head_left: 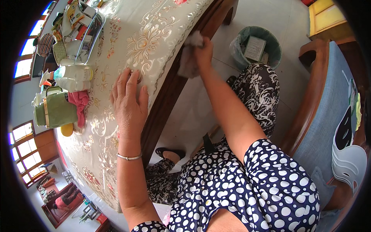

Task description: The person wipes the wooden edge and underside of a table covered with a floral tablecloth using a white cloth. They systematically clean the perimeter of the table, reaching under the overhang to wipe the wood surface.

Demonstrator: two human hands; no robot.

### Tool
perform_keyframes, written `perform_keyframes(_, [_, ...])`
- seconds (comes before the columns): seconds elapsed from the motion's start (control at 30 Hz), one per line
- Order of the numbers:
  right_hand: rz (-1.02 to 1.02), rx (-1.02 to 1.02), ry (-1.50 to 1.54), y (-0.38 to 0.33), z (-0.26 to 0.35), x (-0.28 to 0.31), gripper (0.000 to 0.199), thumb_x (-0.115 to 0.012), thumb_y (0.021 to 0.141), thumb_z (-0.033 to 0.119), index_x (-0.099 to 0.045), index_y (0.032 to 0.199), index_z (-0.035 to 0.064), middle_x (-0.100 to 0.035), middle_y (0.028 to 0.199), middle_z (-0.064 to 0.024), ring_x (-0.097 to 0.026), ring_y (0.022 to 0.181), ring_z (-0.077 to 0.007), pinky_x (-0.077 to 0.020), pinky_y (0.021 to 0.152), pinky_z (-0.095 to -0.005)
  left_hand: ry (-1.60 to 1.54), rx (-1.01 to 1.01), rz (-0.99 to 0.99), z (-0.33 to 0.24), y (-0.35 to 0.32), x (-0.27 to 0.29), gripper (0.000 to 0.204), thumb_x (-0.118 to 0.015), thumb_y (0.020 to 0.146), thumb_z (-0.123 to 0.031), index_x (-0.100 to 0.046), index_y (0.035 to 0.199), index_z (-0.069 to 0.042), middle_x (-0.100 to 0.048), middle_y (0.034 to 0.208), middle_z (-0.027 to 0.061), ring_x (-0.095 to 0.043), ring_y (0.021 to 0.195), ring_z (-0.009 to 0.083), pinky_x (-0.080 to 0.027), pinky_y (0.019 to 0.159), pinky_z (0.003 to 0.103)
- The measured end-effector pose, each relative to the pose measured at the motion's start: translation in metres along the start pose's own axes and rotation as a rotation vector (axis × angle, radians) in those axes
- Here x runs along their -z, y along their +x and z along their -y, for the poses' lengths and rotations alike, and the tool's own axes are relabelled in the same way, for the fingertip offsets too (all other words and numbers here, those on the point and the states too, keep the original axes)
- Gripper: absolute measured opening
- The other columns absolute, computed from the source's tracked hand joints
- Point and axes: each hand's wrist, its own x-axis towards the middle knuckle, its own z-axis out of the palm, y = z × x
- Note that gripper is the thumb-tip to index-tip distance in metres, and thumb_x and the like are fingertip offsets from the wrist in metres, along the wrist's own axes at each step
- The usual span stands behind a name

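My left hand (129, 103) lies flat on the pale, gold-patterned tablecloth (148, 44), its fingers stretched out and a bangle on the wrist. In my right hand (205, 55) is a crumpled greyish cloth (188, 62). That cloth presses against the dark wooden side of the table (164, 106), just below the scalloped hem of the tablecloth. The right fingers are wrapped round the cloth and partly blurred.
A lined waste bin (236, 50) with a box in it stands on the floor beyond my right knee. A blue-cushioned wooden bench (315, 112) is at right. Toward the table's left stand a green bag (60, 110), plastic bottles (75, 77) and a loaded wire basket (92, 36).
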Motion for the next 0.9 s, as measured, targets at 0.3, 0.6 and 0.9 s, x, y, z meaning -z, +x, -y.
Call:
perform_keyframes(0.3, [-0.038,0.017,-0.327,0.136,0.047,0.033,0.038,-0.063,0.084,0.021,-0.065,0.12,0.0062,-0.064,0.119,-0.0253,-0.061,0.112,-0.0468,-0.051,0.095,-0.0495,0.029,0.003,0.011,-0.001,-0.001,0.003,0.039,-0.061,0.094,-0.015,-0.059,0.132,-0.009,-0.055,0.139,0.0137,-0.052,0.128,0.0335,-0.037,0.108,0.045])
perform_keyframes(0.6, [0.307,0.153,-0.532,0.096,0.042,0.05,0.043,-0.056,0.093,0.031,-0.058,0.131,0.0109,-0.055,0.131,-0.0281,-0.06,0.114,-0.0447,-0.0513,0.094,-0.0487,0.029,0.0,-0.027,-0.002,-0.001,0.0,0.04,-0.061,0.094,-0.018,-0.058,0.134,-0.012,-0.055,0.139,0.0114,-0.051,0.128,0.0332,-0.038,0.107,0.045])
perform_keyframes(0.9, [0.726,0.427,-0.889,-0.033,0.123,0.065,0.041,-0.062,0.083,0.008,-0.061,0.124,0.0034,-0.06,0.121,-0.0239,-0.06,0.113,-0.0397,-0.0532,0.091,-0.0462,0.031,0.037,-0.043,-0.004,-0.002,0.0,0.037,-0.061,0.093,-0.021,-0.059,0.13,-0.013,-0.056,0.137,0.0082,-0.051,0.128,0.0307,-0.038,0.107,0.046])
